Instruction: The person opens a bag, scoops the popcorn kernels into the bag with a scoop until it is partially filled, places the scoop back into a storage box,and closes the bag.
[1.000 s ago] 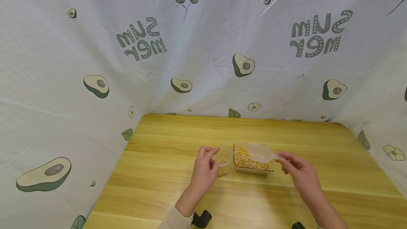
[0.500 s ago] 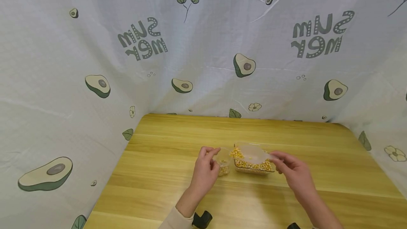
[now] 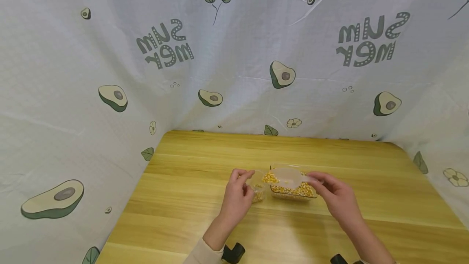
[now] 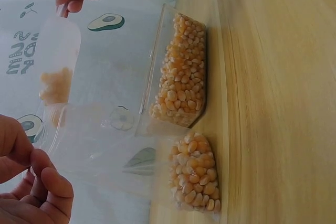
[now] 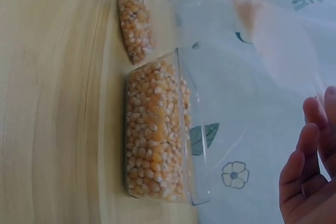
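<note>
My left hand (image 3: 236, 194) pinches the top edge of a clear plastic bag (image 4: 110, 150), holding its mouth up. Corn kernels (image 4: 195, 174) fill the bottom of the bag, which stands on the table. In my right hand (image 3: 338, 196), thumb and fingers pinch the handle of a translucent white scoop (image 3: 289, 177). A small heap of kernels (image 3: 270, 177) lies at the scoop's front end, right at the bag's mouth. Below the scoop, a clear rectangular container (image 5: 198, 177) stands beside the bag, holding many corn kernels (image 5: 155, 135).
Everything stands on a yellow wood-grain table (image 3: 190, 158). Behind and at the sides hangs a pale cloth (image 3: 234, 52) printed with avocados, leaves and lettering. A dark wrist mount (image 3: 233, 252) shows near the left sleeve.
My right hand has moved left with the scoop, bringing its kernel-laden front end from over the container to the bag's mouth. My left hand keeps its grip on the bag nearly unmoved.
</note>
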Action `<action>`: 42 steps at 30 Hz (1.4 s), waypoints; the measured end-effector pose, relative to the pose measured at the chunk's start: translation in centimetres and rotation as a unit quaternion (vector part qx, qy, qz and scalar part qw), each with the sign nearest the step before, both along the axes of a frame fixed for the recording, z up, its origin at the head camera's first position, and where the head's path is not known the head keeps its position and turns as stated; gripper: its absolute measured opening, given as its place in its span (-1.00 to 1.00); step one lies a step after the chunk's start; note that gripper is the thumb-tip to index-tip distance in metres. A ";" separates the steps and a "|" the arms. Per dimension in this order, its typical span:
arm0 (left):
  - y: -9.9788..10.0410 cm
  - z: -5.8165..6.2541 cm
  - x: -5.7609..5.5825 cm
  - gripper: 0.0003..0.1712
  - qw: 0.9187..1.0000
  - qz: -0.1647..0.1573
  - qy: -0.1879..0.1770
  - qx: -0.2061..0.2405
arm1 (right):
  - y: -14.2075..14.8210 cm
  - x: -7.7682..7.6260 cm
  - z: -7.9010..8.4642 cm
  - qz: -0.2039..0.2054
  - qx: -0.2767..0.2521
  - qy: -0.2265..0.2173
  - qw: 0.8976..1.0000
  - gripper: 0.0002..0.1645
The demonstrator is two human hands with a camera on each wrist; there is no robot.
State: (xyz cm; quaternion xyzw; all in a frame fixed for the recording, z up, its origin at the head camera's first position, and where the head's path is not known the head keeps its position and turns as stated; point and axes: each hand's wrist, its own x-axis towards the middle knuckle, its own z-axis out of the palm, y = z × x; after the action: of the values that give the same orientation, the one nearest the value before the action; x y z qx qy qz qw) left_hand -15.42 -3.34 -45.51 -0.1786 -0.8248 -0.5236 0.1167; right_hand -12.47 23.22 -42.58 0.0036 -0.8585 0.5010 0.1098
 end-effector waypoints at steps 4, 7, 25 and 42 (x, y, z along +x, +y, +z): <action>0.1 0.0 0.0 -0.47 1.000 0.000 -0.007 0.001 | -0.2 0.1 0.1 0.008 0.021 0.030 0.999 -0.69; 0.1 0.0 0.0 -0.47 1.000 0.000 -0.013 0.002 | -0.4 0.0 0.2 0.005 0.050 0.056 0.997 -0.73; 0.1 -0.1 0.1 -0.48 1.000 -0.005 -0.010 0.005 | -1.0 0.0 1.3 0.015 0.142 0.172 0.975 -0.76; 0.2 -0.3 0.0 -0.53 1.000 0.012 0.003 0.002 | -1.1 0.0 1.4 0.031 0.140 0.198 0.970 -0.71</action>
State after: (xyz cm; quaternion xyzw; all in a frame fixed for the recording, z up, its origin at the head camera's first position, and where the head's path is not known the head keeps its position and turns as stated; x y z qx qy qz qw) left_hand -15.46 -3.13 -45.82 -0.1704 -0.8255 -0.5232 0.1255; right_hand -12.42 22.08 -41.20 0.1444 -0.8805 0.3685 0.2610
